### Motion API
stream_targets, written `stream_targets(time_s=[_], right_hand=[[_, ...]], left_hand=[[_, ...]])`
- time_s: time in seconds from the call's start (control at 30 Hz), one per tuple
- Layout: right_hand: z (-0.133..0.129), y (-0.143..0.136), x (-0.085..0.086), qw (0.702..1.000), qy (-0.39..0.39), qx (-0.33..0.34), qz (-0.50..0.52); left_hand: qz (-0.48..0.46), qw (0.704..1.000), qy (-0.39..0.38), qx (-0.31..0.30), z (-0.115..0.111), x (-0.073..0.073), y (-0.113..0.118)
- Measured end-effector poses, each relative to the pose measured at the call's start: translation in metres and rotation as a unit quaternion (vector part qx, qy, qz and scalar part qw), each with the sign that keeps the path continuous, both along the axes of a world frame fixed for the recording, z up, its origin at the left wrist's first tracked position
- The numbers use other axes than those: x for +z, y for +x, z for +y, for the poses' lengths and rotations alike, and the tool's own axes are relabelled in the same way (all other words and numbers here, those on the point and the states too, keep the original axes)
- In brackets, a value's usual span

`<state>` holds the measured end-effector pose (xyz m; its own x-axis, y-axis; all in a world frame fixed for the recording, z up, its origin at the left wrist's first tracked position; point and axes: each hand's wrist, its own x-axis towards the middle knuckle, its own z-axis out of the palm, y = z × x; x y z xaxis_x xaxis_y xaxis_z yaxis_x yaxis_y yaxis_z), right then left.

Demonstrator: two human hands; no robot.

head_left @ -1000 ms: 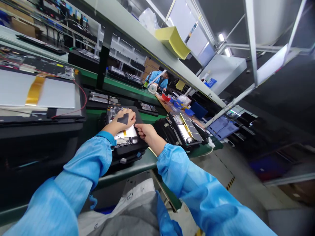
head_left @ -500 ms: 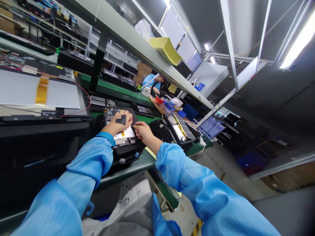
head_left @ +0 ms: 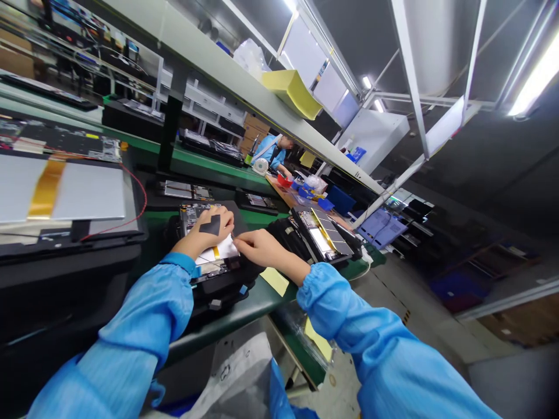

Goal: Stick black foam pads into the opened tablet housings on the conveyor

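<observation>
Left hand [head_left: 208,228]: lies flat, fingers spread, palm down on the opened tablet [head_left: 209,247]; a dark patch [head_left: 211,225] sticks to the back of the hand; blue sleeve runs down to the lower left
Right hand [head_left: 258,247]: fingertips drawn together at the right edge of the tablet's silver panel, just beside the left hand; whether anything is pinched between them, cannot tell
Opened tablet: back cover off, sits in a black holder on the green counter [head_left: 253,297] straight ahead; circuit board at the far end, pale battery panel with a small amber tape strip [head_left: 215,252] under the hands
Yellow note [head_left: 274,281]: lies flat on the counter, just right of the tablet, under the right forearm
Second tablet [head_left: 322,231]: also open, tilted on a dark stand, to the right, near the right hand but apart from it
Large open unit [head_left: 65,189]: at left on the counter; silver panel with a wide amber strip; red wire curving along its right edge
Shelf [head_left: 244,75]: runs overhead along the line; yellow foam block [head_left: 292,93] and a clear bag on top
Co-worker [head_left: 273,152]: far down the line in a blue coat; their hands too small to read
</observation>
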<state>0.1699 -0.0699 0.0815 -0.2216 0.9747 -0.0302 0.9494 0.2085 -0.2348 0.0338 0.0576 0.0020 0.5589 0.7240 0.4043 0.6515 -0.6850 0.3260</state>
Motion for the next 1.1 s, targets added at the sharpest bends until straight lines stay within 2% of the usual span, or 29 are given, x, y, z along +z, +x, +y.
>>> stream_targets(time_s=[0.27,0.67,0.93,1.0,1.1], right_hand=[[-0.015,0.01,-0.027,0.996,0.016,-0.003,-0.087],[-0.004,0.023,-0.02,0.989,0.031,0.011,-0.146],[-0.008,0.027,-0.019,0.992,0.028,0.076,-0.096],[-0.009,0.031,-0.022,0.996,0.025,0.072,-0.035],[-0.017,0.045,-0.032,0.986,0.037,0.018,0.159]], left_hand=[[-0.013,1.0,-0.01,-0.011,-0.002,-0.001,-0.002],[-0.052,0.998,-0.022,-0.021,0.001,-0.007,-0.006],[-0.074,0.997,-0.01,-0.027,0.001,-0.011,-0.008],[-0.08,0.996,-0.011,-0.035,0.0,-0.007,-0.011],[-0.096,0.995,-0.008,-0.041,-0.008,0.001,-0.023]])
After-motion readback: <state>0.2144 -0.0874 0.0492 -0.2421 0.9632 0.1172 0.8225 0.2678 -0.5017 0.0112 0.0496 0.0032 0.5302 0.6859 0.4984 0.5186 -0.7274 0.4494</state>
